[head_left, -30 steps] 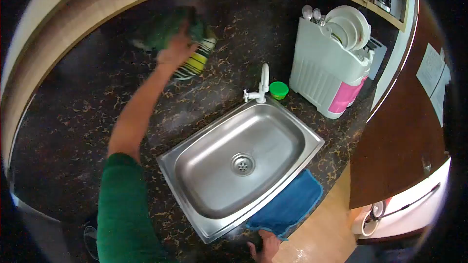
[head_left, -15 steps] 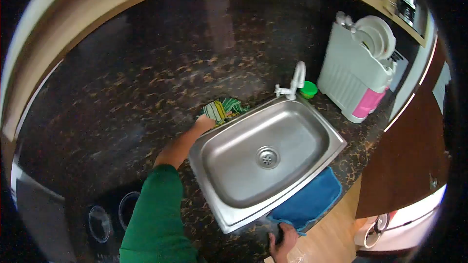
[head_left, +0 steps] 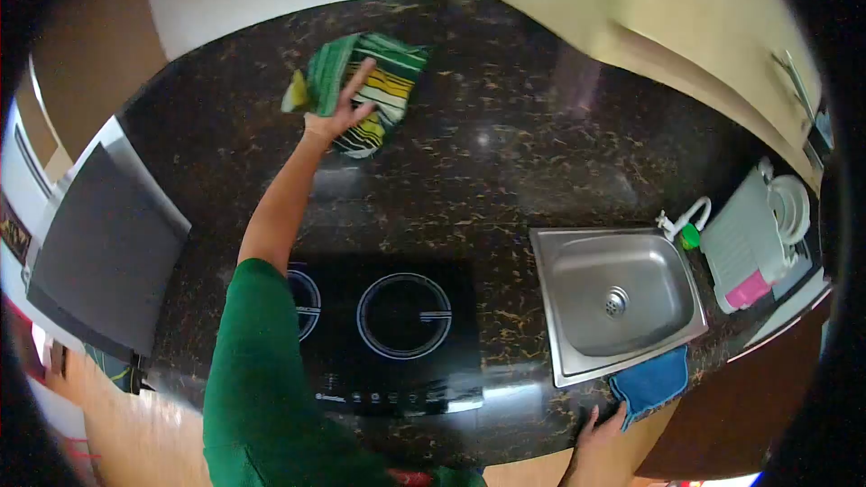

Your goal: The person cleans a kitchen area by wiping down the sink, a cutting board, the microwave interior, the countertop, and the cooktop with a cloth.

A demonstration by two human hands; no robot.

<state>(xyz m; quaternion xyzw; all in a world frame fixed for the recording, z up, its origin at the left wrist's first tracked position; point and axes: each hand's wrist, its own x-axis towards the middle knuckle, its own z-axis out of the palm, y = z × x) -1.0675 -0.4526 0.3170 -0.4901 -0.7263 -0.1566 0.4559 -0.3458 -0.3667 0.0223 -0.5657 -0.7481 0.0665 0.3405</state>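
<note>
My left hand is stretched far out over the dark marbled countertop, fingers spread and pressed onto a green, yellow and white striped cloth that lies bunched near the back wall. My right hand rests on the counter's front edge, holding nothing. Its fingertips lie just left of a blue cloth that hangs over that edge below the sink.
A black two-ring induction cooktop sits in front of me. To the right is a steel sink with a white tap, a small green container and a white dish rack holding plates. A dark grey appliance stands at the left.
My left hand swept the striped cloth from the sink's left rim out to the far back of the counter. The view swung left, so the cooktop shows. My right hand stayed at the edge.
</note>
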